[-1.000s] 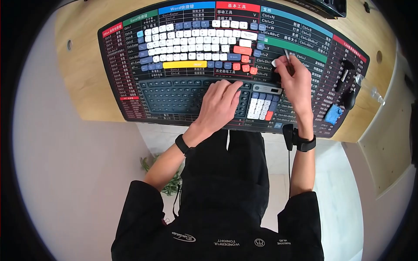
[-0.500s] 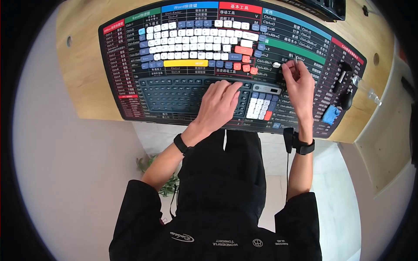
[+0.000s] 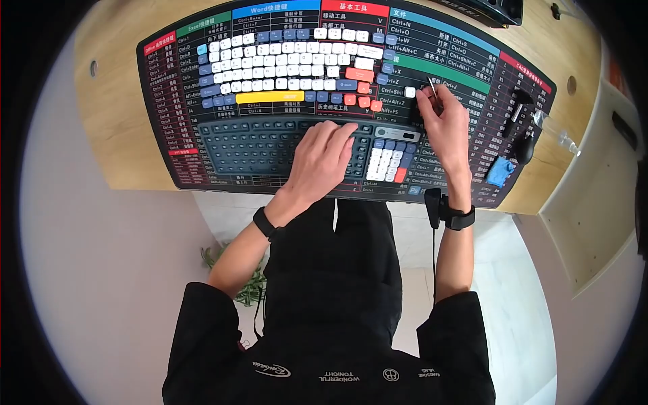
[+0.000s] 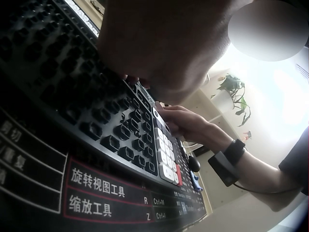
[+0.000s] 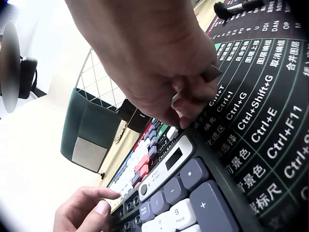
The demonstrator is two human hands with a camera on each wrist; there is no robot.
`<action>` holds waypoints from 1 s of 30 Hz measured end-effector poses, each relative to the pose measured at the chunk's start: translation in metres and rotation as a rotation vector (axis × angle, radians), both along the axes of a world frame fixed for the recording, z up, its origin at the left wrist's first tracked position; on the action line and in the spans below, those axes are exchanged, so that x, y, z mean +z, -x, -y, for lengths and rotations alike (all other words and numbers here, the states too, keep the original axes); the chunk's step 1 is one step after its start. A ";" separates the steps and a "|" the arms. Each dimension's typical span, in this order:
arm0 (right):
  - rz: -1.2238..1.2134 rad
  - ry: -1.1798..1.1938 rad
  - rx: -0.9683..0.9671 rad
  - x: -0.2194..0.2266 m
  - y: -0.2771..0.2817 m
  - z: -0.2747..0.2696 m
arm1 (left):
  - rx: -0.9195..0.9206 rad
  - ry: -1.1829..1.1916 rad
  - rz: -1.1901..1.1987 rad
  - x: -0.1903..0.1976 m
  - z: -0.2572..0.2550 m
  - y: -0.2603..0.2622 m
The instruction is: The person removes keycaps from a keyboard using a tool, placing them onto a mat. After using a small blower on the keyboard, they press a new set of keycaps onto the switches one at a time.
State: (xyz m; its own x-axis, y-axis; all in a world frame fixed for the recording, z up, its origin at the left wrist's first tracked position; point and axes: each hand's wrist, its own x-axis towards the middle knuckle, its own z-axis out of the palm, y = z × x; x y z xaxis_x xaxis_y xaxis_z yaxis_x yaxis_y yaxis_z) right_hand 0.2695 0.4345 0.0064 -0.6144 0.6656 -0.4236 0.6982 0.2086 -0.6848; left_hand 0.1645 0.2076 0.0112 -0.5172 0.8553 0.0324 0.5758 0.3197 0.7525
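Note:
My left hand (image 3: 320, 162) rests on the dark keyboard (image 3: 250, 148), fingers stretched toward its upper edge. Bare switches show over its main part, while the number pad (image 3: 386, 164) carries white, blue-grey and red keycaps. Beyond the keyboard's upper right corner, my right hand (image 3: 445, 121) pinches a small thin metal tool (image 5: 212, 73), mostly hidden by the fingers. A single white keycap (image 3: 410, 92) sits right at those fingertips; the right wrist view shows it just under them. Loose keycaps (image 3: 283, 59) lie above the keyboard in keyboard order, with a long yellow spacebar (image 3: 270, 97) among them.
A large printed desk mat (image 3: 439, 40) lies under everything. At its right are a black brush (image 3: 518, 111), a black bulb blower (image 3: 523, 147), a clear plastic piece (image 3: 560, 140) and a crumpled blue lump (image 3: 501, 172). A black box (image 3: 489, 10) stands at the back.
The head view has shifted, so the desk appears farther left. My right fingers have altered their hold on the metal tool, which points differently. The left hand stays put on the keyboard.

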 end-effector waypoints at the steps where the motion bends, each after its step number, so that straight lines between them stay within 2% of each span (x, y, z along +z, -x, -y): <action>1: 0.048 -0.024 0.017 0.002 0.000 0.000 | -0.002 0.002 0.002 0.000 0.000 0.000; 5: 0.072 -0.015 -0.022 0.003 -0.003 -0.002 | -0.009 0.022 -0.026 -0.001 0.000 0.000; 7: -0.084 0.042 -0.046 0.000 -0.002 -0.002 | -0.012 0.038 -0.032 0.000 -0.001 0.000; 10: -0.118 0.046 -0.016 -0.003 0.000 -0.002 | -0.008 0.038 -0.027 -0.001 -0.001 -0.001; 14: -0.078 0.087 -0.008 0.002 0.006 0.000 | 0.006 0.013 -0.004 -0.001 -0.002 -0.001; 22: -0.107 0.008 0.208 0.003 0.017 0.007 | 0.001 0.022 -0.007 0.000 -0.004 0.000; 30: -0.054 0.044 0.066 0.000 0.009 0.002 | 0.005 0.018 -0.004 0.000 -0.001 0.001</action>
